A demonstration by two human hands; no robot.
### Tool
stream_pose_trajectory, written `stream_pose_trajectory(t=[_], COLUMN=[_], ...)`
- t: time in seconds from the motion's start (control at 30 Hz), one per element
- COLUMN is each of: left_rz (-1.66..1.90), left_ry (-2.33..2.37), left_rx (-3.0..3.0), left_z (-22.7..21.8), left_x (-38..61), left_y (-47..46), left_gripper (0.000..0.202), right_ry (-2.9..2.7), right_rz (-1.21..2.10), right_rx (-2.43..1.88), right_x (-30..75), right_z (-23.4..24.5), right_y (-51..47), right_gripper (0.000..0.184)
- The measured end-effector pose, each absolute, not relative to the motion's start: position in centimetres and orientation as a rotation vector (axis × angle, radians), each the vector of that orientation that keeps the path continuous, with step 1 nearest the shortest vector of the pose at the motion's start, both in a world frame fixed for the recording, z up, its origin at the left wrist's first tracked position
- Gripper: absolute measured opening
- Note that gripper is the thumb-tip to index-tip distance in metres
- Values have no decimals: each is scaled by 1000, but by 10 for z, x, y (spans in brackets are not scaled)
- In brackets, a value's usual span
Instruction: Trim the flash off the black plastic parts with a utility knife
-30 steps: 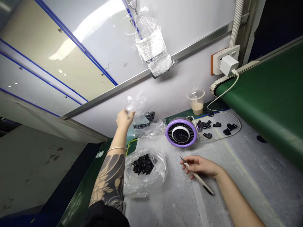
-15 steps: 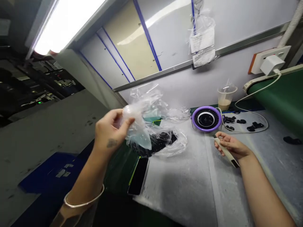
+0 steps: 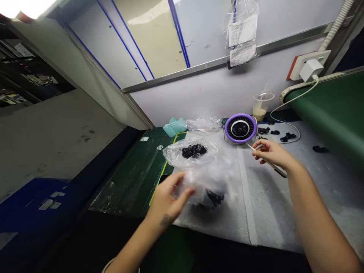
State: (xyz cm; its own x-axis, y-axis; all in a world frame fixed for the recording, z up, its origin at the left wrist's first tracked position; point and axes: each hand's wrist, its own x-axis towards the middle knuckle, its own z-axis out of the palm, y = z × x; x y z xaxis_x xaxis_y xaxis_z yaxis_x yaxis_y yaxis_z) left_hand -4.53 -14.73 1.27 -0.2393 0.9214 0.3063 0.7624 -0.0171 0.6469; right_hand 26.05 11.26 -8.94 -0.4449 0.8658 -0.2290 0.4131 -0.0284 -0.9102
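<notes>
In the head view, the two hands are well apart above a grey-matted bench [image 3: 250, 212]. The left hand [image 3: 169, 201] sits at a crumpled clear plastic bag [image 3: 206, 182] with its fingers [image 3: 184, 193] against the film; whether it is gripping, I cannot tell. Dark parts show through the bag, which lies on the bench just in front of a second clear bag [image 3: 182, 153] holding a heap of black parts [image 3: 195, 151]. The right hand [image 3: 273, 151] pinches a slim pale-handled pointed tool [image 3: 269, 162] between thumb and fingers. It is near a round purple-rimmed fan [image 3: 240, 128], a plastic cup [image 3: 261, 107] and scattered black parts [image 3: 274, 132], with a green conveyor belt [image 3: 321, 106] beyond.
</notes>
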Motion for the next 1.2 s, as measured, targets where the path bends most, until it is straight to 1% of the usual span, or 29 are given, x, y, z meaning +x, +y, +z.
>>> stream_pose_trajectory(t=[0.03,0.13,0.2,0.27,0.3,0.4,0.43,0.5,0.53,0.57,0.63,0.7,0.77,0.83,0.87,0.93,1.0,1.03,1.07,1.13,1.2], left_rz=[1047,974,960,949,943,955,971,1014,1037,1062,1119,1176,1227,1267,1281,1300,1321,1317,1294,1169,998], left_ry=[1970,1905,1901,1841,1790,1676,1676,1704,1717,1726,1740,1746,1743,1736,1736,1752,1802,1829,1839,1775,1644], left_rx=[1794,1736,1685,1668,1669,1659,1645,1609,1592,1574,1537,1497,1469,1468,1480,1524,1586,1680,1830,2216,2493], left_z=[-1,-37,-52,-58,-58,-54,-54,-55,-57,-59,-65,-70,-74,-76,-76,-74,-69,-65,-61,-52,-46], left_x=[-39,-19,-9,-3,-1,1,2,3,4,4,6,9,15,21,24,27,25,23,20,13,4], left_y=[-146,-144,-143,-142,-141,-139,-138,-136,-135,-135,-134,-134,-134,-136,-138,-141,-144,-145,-145,-143,-140], left_gripper=[30,38,53,65,65,48,43,36,34,32,26,20,19,25,28,25,16,17,23,30,31], right_ry=[-1873,-1937,-1966,-1978,-1976,-1924,-1904,-1987,-2071,-2148,-2227,-2247,-2252,-2254,-2256,-2251,-2251,-2254,-2260,-2279,-2290], right_rz=[1386,1091,910,745,672,495,453,467,549,602,572,554,575,599,609,616,605,595,584,564,545], right_rx=[-1417,-1567,-1547,-1430,-1343,-1025,-917,-672,-485,-419,-553,-739,-827,-845,-841,-833,-831,-828,-821,-791,-749], right_x=[264,274,277,276,275,267,264,255,249,244,232,223,217,214,213,211,209,208,207,205,202], right_z=[-95,-115,-124,-122,-116,-82,-68,-44,-37,-33,-39,-54,-70,-80,-83,-83,-82,-81,-80,-79,-79], right_y=[106,83,65,41,27,-24,-42,-73,-84,-91,-96,-91,-84,-80,-79,-79,-79,-79,-79,-78,-78], right_gripper=[34,33,33,30,26,7,7,13,13,11,10,13,23,37,41,36,21,14,9,13,20])
